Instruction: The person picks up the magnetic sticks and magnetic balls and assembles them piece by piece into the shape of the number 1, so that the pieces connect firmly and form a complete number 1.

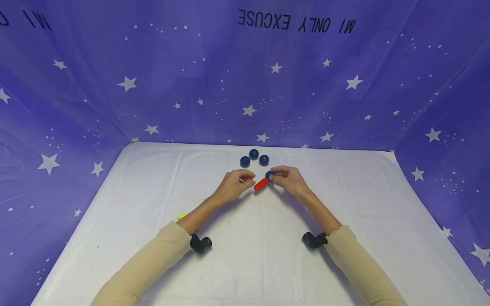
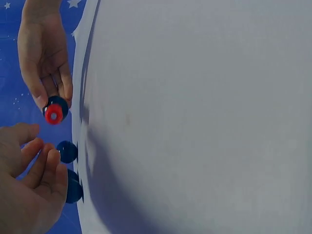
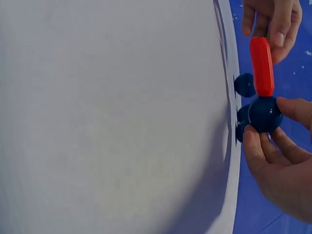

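Note:
Between thumb and fingers my right hand (image 1: 289,179) pinches a dark blue ball (image 3: 264,114). A red faceted rod (image 3: 262,67) is joined to that ball and points toward my left hand (image 1: 234,185). In the left wrist view the red rod (image 2: 53,114) appears end-on, with a small pale spot in its tip. My left hand holds nothing; its fingers are loosely bent just beside the rod's free end, apart from it. Beyond both hands, three dark blue balls lie close together on the white table: a left one (image 1: 245,161), a far one (image 1: 254,154) and a right one (image 1: 264,160).
A yellow-green piece (image 1: 181,216) lies by my left forearm, partly hidden by it. Black wrist mounts sit under both wrists, the left one (image 1: 200,244) and the right one (image 1: 314,240). A blue star-patterned cloth (image 1: 214,85) stands behind the white-covered table (image 1: 260,263).

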Demonstrator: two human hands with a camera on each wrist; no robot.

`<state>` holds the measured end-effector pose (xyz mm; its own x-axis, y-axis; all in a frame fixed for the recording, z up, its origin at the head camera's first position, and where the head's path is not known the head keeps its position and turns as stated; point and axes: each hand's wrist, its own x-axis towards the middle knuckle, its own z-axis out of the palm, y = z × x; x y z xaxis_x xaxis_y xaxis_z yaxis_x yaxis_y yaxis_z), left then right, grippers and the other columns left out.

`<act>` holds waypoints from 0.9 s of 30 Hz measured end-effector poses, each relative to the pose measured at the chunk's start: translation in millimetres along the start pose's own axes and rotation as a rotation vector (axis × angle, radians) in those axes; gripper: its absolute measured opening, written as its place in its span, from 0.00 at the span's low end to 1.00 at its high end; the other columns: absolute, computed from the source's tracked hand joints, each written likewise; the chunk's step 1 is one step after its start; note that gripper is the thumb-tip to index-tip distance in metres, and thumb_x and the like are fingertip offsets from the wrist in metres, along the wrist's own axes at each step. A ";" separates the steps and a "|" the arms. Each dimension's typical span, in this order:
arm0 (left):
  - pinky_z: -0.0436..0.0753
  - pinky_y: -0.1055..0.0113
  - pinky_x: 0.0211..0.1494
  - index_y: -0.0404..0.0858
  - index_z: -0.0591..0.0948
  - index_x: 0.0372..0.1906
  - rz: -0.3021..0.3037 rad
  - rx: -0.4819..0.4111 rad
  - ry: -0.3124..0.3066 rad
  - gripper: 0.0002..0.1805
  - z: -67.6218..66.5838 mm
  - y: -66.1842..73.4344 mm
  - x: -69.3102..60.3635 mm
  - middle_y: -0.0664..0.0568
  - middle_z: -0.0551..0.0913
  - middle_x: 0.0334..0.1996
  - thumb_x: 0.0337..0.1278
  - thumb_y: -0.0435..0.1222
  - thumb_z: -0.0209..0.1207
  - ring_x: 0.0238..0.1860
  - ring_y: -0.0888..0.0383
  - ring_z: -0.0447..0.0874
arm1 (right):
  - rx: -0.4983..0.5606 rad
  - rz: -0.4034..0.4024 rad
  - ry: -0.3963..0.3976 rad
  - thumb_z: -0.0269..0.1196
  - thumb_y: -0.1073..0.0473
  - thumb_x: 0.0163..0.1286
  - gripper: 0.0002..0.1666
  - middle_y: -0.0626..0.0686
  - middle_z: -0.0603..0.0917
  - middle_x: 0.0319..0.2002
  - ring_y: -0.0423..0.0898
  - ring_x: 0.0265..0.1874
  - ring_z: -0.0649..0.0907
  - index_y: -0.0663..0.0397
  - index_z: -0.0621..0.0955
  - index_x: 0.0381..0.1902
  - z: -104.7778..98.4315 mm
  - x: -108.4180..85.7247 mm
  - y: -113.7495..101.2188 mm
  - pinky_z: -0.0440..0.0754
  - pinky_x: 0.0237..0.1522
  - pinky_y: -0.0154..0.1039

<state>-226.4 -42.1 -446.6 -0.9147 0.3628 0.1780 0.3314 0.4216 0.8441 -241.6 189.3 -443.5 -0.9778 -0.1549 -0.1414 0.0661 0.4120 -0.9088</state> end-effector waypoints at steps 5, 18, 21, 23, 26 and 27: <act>0.82 0.63 0.51 0.28 0.84 0.50 -0.007 -0.010 0.009 0.14 -7.8 -1.4 -1.6 0.42 0.86 0.46 0.62 0.32 0.64 0.45 0.51 0.85 | -0.005 -0.009 -0.020 0.67 0.59 0.68 0.24 0.60 0.85 0.52 0.52 0.51 0.83 0.62 0.80 0.60 -5.1 0.7 1.1 0.75 0.58 0.47; 0.82 0.60 0.52 0.26 0.83 0.50 -0.019 -0.039 0.110 0.14 -18.7 -8.9 -1.1 0.38 0.86 0.46 0.62 0.30 0.64 0.45 0.48 0.85 | -0.014 -0.049 -0.044 0.65 0.63 0.69 0.24 0.62 0.83 0.55 0.56 0.56 0.81 0.65 0.78 0.61 -19.2 6.6 9.2 0.71 0.63 0.50; 0.82 0.60 0.52 0.26 0.82 0.51 -0.027 -0.052 0.146 0.15 -19.4 -10.3 1.0 0.37 0.85 0.46 0.61 0.29 0.64 0.45 0.47 0.85 | -0.028 -0.057 -0.047 0.65 0.63 0.69 0.25 0.63 0.83 0.56 0.57 0.57 0.80 0.66 0.78 0.62 -23.0 8.4 11.0 0.70 0.64 0.51; 0.82 0.60 0.52 0.26 0.82 0.51 -0.042 -0.062 0.170 0.15 -19.5 -11.4 3.0 0.38 0.85 0.47 0.61 0.30 0.65 0.46 0.47 0.85 | -0.034 -0.058 -0.045 0.65 0.63 0.69 0.25 0.63 0.82 0.56 0.57 0.58 0.79 0.66 0.78 0.62 -25.3 9.5 12.0 0.69 0.64 0.51; 0.82 0.59 0.53 0.27 0.82 0.53 -0.080 -0.082 0.198 0.17 -19.3 -12.9 6.5 0.38 0.85 0.48 0.61 0.30 0.65 0.47 0.46 0.85 | -0.047 -0.055 -0.045 0.65 0.63 0.69 0.25 0.63 0.82 0.56 0.58 0.59 0.78 0.66 0.78 0.62 -28.9 11.9 14.0 0.68 0.65 0.53; 0.81 0.59 0.53 0.28 0.82 0.53 -0.095 -0.087 0.207 0.17 -19.0 -13.6 7.8 0.39 0.85 0.48 0.61 0.31 0.65 0.48 0.46 0.85 | -0.052 -0.054 -0.046 0.65 0.63 0.69 0.25 0.63 0.82 0.56 0.58 0.59 0.78 0.66 0.78 0.62 -30.0 13.0 14.9 0.67 0.65 0.53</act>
<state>-242.4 -60.9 -447.0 -0.9716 0.1434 0.1882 0.2289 0.3690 0.9008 -259.3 220.4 -447.1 -0.9695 -0.2183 -0.1118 0.0022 0.4483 -0.8939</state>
